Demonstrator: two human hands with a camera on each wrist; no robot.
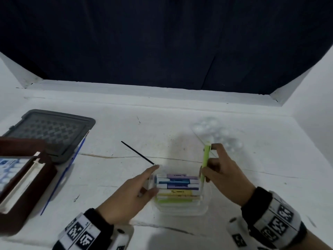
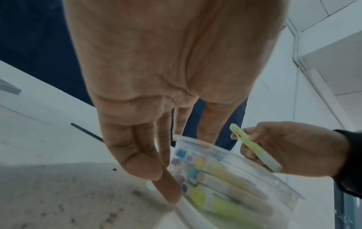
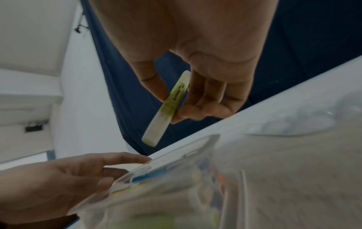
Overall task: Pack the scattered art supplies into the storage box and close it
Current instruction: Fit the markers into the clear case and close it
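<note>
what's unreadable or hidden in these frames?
- Marker labels in the clear box: head view, too small and blurred.
- Box contents: right wrist view, motion blur smears them.
- Lower tip of the green marker: head view, behind the right hand.
- Brown case: head view, cut off by the left edge.
- Left hand grip on the box: its fingers only touch the wall.

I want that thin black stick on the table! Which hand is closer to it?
Left. The left hand has a fingertip right beside the near end of the black stick; the right hand is farther off, holding the green marker.
</note>
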